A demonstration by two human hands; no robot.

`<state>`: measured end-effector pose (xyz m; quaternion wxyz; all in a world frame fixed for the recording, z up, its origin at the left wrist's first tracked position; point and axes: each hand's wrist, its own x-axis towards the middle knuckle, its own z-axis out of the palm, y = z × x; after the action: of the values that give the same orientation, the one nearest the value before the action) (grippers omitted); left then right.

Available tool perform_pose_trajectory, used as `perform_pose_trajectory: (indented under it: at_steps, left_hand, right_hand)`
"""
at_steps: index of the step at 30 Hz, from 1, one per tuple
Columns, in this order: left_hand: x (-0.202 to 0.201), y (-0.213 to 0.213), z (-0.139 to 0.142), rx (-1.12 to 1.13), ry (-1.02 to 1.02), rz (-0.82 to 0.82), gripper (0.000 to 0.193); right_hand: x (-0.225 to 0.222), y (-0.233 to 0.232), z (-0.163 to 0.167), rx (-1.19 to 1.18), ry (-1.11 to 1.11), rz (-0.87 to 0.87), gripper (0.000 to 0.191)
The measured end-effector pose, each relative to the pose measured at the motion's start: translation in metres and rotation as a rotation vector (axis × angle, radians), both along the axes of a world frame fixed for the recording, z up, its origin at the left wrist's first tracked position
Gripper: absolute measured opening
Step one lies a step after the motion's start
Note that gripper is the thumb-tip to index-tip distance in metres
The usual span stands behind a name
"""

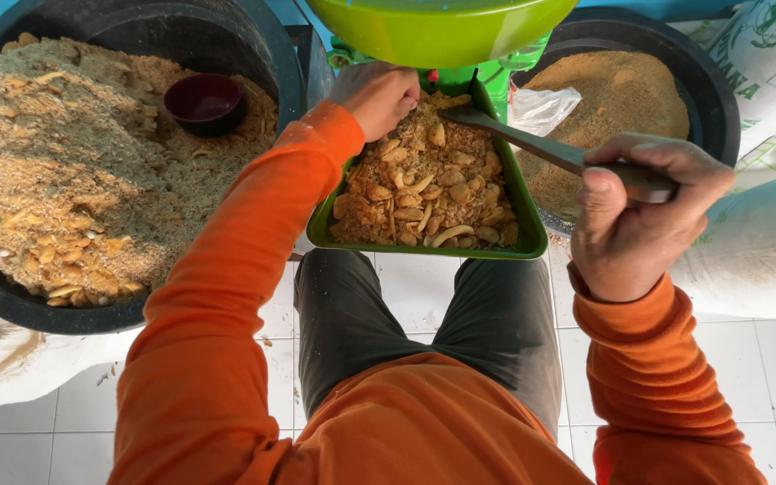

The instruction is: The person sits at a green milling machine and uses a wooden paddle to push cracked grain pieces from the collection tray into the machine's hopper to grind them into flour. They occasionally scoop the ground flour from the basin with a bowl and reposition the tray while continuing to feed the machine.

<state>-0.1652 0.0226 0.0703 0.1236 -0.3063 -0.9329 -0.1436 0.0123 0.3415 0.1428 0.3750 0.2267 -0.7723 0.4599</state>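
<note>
A green tray (321, 224) full of brown crackers and crumbs slopes toward me from a green machine with a lime-green hopper (437, 31) above it. My left hand (377, 94) is closed, knuckles up, pressed into the crackers at the tray's top left. My right hand (639, 211) grips the handle of a grey metal tool (518, 139); its tip rests on the crackers near the tray's top.
At left, a big black tub (217, 36) holds ground meal, cracker pieces and a small dark red bowl (206, 103). Behind the tray on the right, another black tub (707, 85) holds fine brown meal. White sacks (765, 242) lie at right. White tiled floor below.
</note>
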Motion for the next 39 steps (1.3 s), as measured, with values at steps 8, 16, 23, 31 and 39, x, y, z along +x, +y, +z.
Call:
perform_pose_trajectory:
  at_steps: [8,16,23,31,39]
  left_hand:
    - [0.045,-0.022,0.008,0.373,-0.12,0.065,0.012]
    - [0.211,-0.1,0.029,0.636,0.101,0.303,0.017]
    - [0.413,-0.222,-0.08,0.171,-0.573,1.134,0.018]
    - [0.528,-0.226,-0.21,-0.408,-1.244,1.539,0.033]
    - [0.388,-0.18,-0.127,0.106,0.047,0.959,0.025]
  right_hand:
    - [-0.015,-0.032,-0.007,0.2,0.061,-0.111,0.046]
    - [-0.028,-0.036,0.002,0.056,0.009,-0.025,0.04]
    - [-0.048,-0.045,0.013,0.213,0.171,-0.013,0.026]
    - [-0.042,-0.052,0.006,0.302,0.109,-0.035,0.027]
    - [-0.039,-0.052,0.024,0.282,0.185,-0.053,0.033]
